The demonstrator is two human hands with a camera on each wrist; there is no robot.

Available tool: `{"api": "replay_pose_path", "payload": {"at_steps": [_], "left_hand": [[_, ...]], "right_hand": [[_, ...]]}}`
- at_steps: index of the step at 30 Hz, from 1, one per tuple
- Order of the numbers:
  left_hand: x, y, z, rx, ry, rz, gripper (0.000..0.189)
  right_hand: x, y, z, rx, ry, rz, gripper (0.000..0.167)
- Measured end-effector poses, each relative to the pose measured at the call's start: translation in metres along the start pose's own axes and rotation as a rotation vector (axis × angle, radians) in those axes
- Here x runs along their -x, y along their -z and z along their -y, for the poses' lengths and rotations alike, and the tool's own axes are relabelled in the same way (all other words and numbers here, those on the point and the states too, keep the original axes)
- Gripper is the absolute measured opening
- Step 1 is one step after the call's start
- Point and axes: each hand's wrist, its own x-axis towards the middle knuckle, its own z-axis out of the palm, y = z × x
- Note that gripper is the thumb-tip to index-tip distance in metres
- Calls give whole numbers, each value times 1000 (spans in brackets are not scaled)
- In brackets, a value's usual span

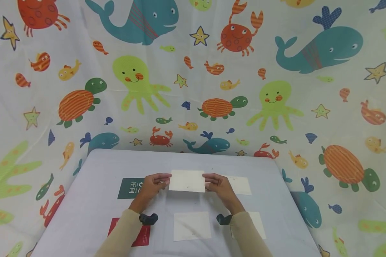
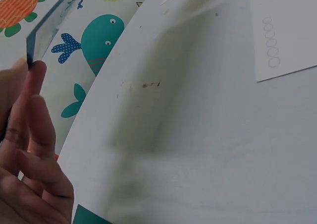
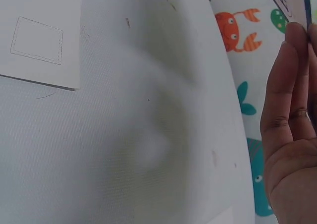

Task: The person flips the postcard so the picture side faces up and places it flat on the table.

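A postcard (image 1: 187, 181) is held up a little above the table by its two short sides, plain pale face toward the head camera. My left hand (image 1: 152, 188) pinches its left edge between thumb and fingers. At the opposite edge, my right hand (image 1: 223, 190) pinches it the same way. Both wrist views catch only a corner of the held postcard (image 2: 47, 28), whose far side carries a print too partial to read. Below it on the table lies a white postcard (image 1: 192, 226); a row of small circles shows on a white postcard (image 2: 287, 30) in the left wrist view.
Left of the hands are a green card (image 1: 128, 188) with white characters and a red card (image 1: 143, 235) partly under the left sleeve. Two white cards, one behind (image 1: 241, 185) and one in front (image 1: 257, 225), lie at right. A sea-animal curtain (image 1: 186, 117) hangs behind the white table (image 1: 93, 178).
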Motion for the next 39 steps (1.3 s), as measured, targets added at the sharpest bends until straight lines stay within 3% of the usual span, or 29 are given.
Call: {"api": "replay_pose_path", "payload": {"at_steps": [11,15,19,24,30,34,39], "left_hand": [[3,-2,-7,13,-25,-15,26],[2,-5,-7,-67,-32,-68,22],[0,-8,-7,-136,-8,-135,22],[-1,-13,-9,-173,-11,-180,24],[-2,-14,-10,-114,-42,-203,22],[-1,-15,-8,-123,-70,-209,17],[2,-17,-9,-159,-82,-207,16]], "right_hand": [[-3,-4,-1,59,30,-50,39],[-3,-8,3,48,37,-60,37],[-2,-14,6,81,24,-124,23],[-2,-19,6,124,-12,-179,15],[-3,-23,3,46,-19,-171,25],[-3,-25,1,31,-3,-198,32],[-1,-27,2,35,10,-198,30]]}}
